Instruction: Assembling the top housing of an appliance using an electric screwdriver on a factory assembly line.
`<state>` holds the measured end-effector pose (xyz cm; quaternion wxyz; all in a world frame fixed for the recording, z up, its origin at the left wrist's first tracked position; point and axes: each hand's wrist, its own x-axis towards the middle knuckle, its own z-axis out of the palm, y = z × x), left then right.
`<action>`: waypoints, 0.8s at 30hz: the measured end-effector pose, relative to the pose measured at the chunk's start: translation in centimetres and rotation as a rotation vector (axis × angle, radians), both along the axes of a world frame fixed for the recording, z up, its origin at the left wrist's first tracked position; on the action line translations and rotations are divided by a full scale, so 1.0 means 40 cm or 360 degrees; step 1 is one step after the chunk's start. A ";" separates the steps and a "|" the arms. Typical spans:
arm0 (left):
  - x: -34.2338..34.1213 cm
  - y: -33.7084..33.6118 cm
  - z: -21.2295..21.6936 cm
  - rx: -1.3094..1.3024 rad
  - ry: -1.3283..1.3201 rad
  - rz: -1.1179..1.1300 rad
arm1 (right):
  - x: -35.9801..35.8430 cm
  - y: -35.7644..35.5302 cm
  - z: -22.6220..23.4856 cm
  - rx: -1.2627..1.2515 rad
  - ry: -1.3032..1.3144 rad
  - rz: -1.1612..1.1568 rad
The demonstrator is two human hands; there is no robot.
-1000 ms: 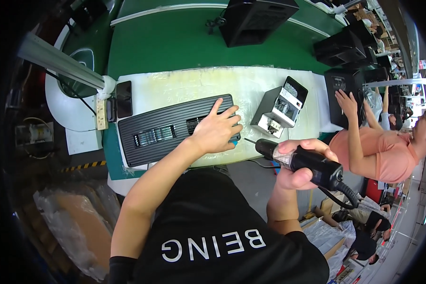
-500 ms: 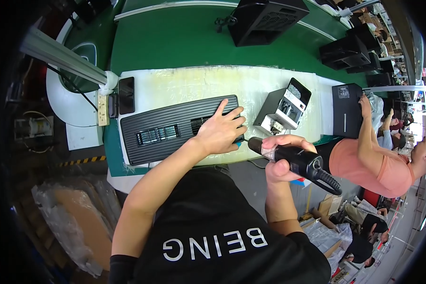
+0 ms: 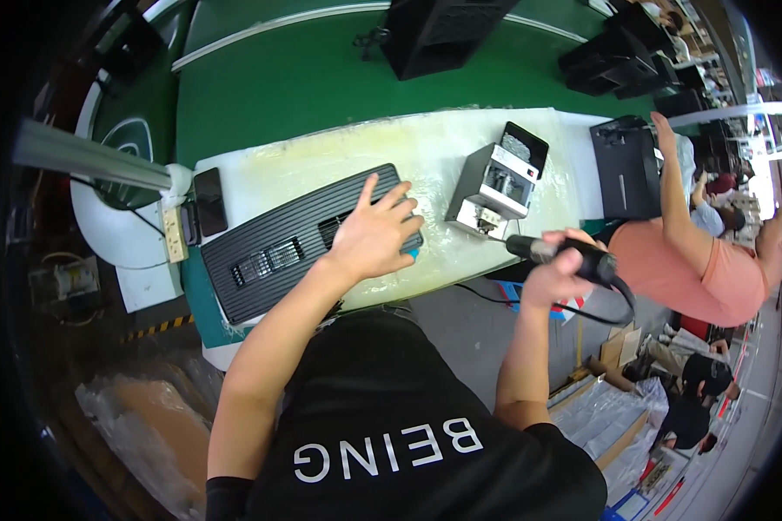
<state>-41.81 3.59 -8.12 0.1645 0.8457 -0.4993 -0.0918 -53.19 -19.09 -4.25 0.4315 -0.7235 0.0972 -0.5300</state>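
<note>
A long black ribbed panel (image 3: 308, 224) with vent-like slots lies tilted across the worktop. My left hand (image 3: 369, 236) rests on its right end, fingers spread and holding nothing. A bit of blue shows by the fingertips, too small to name. Beyond the front edge of the table, my right hand (image 3: 552, 280) is wrapped round a black electric screwdriver (image 3: 594, 263), its cord looping down. The tool's nose points left, apart from the panel. Between the two hands and farther back stands a grey and black box (image 3: 498, 178) with small metal parts in it.
A black phone (image 3: 209, 201) and a power strip (image 3: 175, 233) sit at the left beside a metal post (image 3: 96, 156). Black speaker cabinets (image 3: 443, 36) stand on the green surface behind. At the right, a co-worker in a pink shirt (image 3: 673, 269) reaches over a black cabinet (image 3: 621, 174).
My right hand has drawn the screwdriver away from the panel's right end, to the right. My left hand stays on the panel. The co-worker's hand has lifted.
</note>
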 end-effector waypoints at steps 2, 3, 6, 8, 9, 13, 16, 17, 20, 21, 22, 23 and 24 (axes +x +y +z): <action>0.009 -0.014 -0.003 -0.0012 -0.0013 0.0022 | 0.001 -0.046 -0.090 0.0071 0.0065 -0.0003; 0.010 -0.017 -0.005 -0.0057 -0.0015 0.0027 | 0.004 -0.055 -0.130 0.0173 0.0018 0.0017; -0.004 0.003 -0.003 -0.0243 -0.0005 0.0043 | 0.018 -0.055 -0.171 0.0131 -0.0035 0.0073; -0.027 0.036 0.002 -0.0385 0.0003 0.0057 | 0.021 -0.059 -0.187 0.0139 -0.0042 0.0107; -0.049 0.065 0.009 -0.0369 -0.0006 0.0183 | 0.020 -0.063 -0.199 0.0114 -0.0040 0.0135; -0.158 0.214 0.020 -0.0254 -0.0036 0.0684 | -0.011 -0.064 -0.207 0.0088 0.0133 0.0122; -0.208 0.290 -0.009 -0.0178 -0.0134 0.0985 | -0.033 -0.037 -0.186 0.0083 0.0159 0.0219; -0.209 0.299 -0.016 -0.0186 -0.0180 0.1016 | -0.035 -0.032 -0.172 0.0042 0.0172 0.0281; -0.211 0.297 -0.021 -0.0088 -0.0300 0.1062 | 0.012 -0.024 -0.156 0.0029 -0.0037 0.0199; -0.217 0.300 -0.028 -0.0097 -0.0301 0.1048 | 0.023 -0.024 -0.159 0.0029 -0.0094 0.0155; -0.218 0.302 -0.034 -0.0106 -0.0305 0.1035 | 0.028 -0.026 -0.162 0.0048 -0.0102 0.0141; -0.217 0.304 -0.036 -0.0112 -0.0310 0.1040 | 0.027 -0.031 -0.174 0.0043 -0.0108 0.0146; -0.215 0.304 -0.037 -0.0131 -0.0311 0.1035 | 0.021 -0.037 -0.192 0.0041 -0.0087 0.0166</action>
